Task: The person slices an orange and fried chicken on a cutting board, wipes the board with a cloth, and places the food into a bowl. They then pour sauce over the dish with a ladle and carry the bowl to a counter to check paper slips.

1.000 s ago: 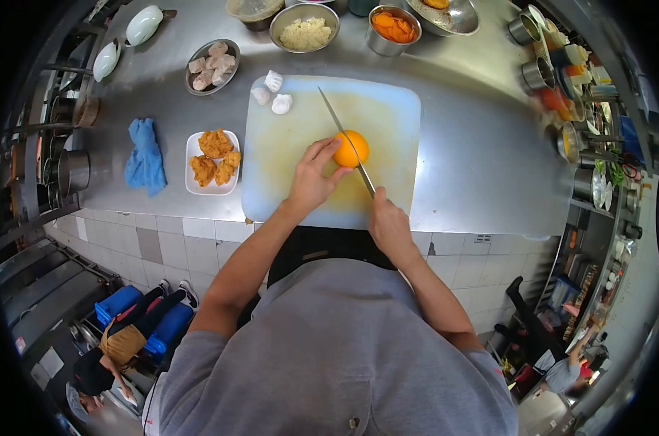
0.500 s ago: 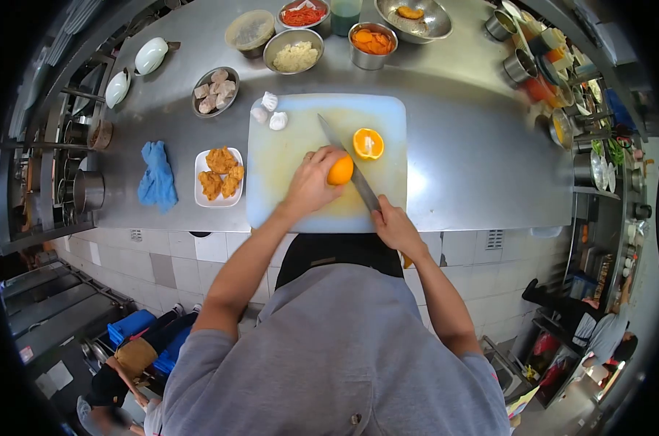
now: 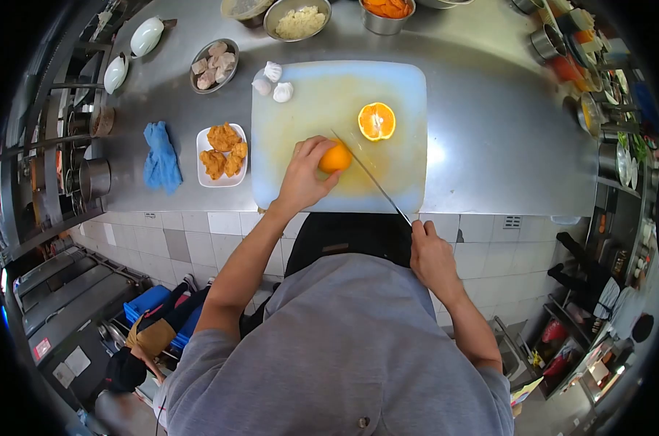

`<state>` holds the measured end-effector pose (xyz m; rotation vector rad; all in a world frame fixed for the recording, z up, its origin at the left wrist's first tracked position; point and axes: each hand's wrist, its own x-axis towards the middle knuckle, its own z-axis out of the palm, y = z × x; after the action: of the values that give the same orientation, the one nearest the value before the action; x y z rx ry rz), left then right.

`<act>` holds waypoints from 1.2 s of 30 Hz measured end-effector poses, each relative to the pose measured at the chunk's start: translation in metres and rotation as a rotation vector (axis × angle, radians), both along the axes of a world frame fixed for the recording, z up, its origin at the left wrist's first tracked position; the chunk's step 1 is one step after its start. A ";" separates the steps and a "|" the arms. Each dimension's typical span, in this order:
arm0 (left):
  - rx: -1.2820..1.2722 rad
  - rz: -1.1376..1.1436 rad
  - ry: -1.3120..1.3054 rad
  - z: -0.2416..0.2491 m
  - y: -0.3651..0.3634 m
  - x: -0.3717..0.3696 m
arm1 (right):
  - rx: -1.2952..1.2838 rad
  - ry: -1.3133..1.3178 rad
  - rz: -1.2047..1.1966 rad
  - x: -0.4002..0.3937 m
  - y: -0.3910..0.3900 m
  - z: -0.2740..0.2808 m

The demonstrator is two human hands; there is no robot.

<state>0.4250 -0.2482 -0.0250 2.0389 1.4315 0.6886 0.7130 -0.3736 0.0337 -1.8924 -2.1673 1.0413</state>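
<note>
My left hand (image 3: pixel 305 173) is closed around an orange half (image 3: pixel 335 157), pressing it against the white cutting board (image 3: pixel 300 123). In my right hand (image 3: pixel 432 251) is the handle of a long knife (image 3: pixel 377 184). Its blade slants across the board, with the tip close by the right side of the held fruit. Another orange half (image 3: pixel 376 121) lies cut face up, to the upper right of the blade. Several white garlic bulbs (image 3: pixel 283 91) sit at the board's upper left corner.
Left of the board are a white dish (image 3: pixel 203 177) of fried pieces and a blue cloth (image 3: pixel 161 158). Farther back stand metal bowls of pale chunks (image 3: pixel 217 67), minced garlic (image 3: pixel 300 22) and orange slices (image 3: pixel 386 9). Other people are at the lower left and right edges.
My right hand has drawn the knife back toward me and to the right. The view has tilted, so the board sits higher in it. My left hand still holds the orange half.
</note>
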 end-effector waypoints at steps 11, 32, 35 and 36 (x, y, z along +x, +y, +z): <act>-0.003 0.002 0.067 -0.001 0.006 0.002 | -0.213 -0.190 0.066 -0.016 0.001 0.044; 0.002 0.028 0.028 -0.005 0.002 -0.001 | -0.098 0.027 -0.063 0.017 -0.034 0.011; 0.003 0.027 0.036 -0.001 0.004 0.003 | -0.068 -0.013 -0.005 0.007 -0.009 0.005; 0.004 0.031 0.036 0.000 0.005 0.004 | -0.050 -0.002 0.008 0.006 -0.004 0.001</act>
<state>0.4290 -0.2434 -0.0255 2.0462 1.4857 0.6713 0.7194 -0.3780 0.0349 -1.9079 -2.1721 1.1057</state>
